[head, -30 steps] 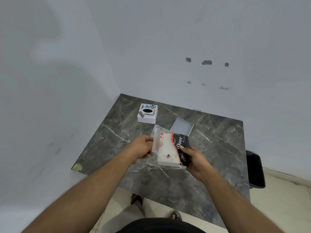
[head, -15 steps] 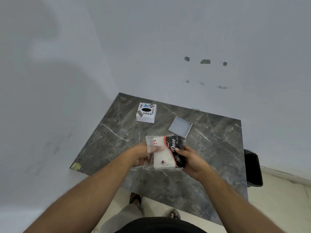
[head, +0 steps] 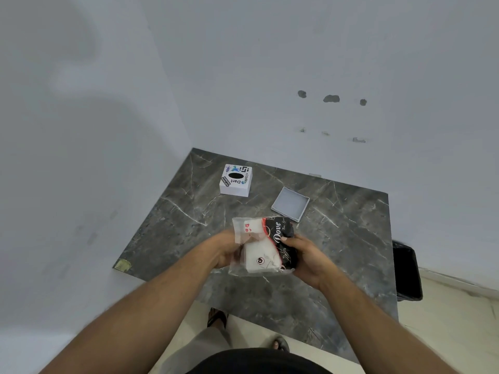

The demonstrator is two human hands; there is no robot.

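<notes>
Both my hands hold a clear plastic packet of white tissues with a black and red "Dove" print, just above the dark marble table. My left hand grips the packet's left side, its fingers partly hidden behind the plastic. My right hand grips the black right side, thumb on top. A white cube-shaped tissue box with a black oval slot and stickers stands at the table's far left. Its shallow white lid lies open side up to the right of the box.
The table sits in a corner between two pale walls. A black bin stands on the floor past the table's right edge. My feet in sandals show below the table's near edge.
The packet and both hands have come down and a little nearer to me. My left hand has slid from the packet's open top edge to behind its left side.
</notes>
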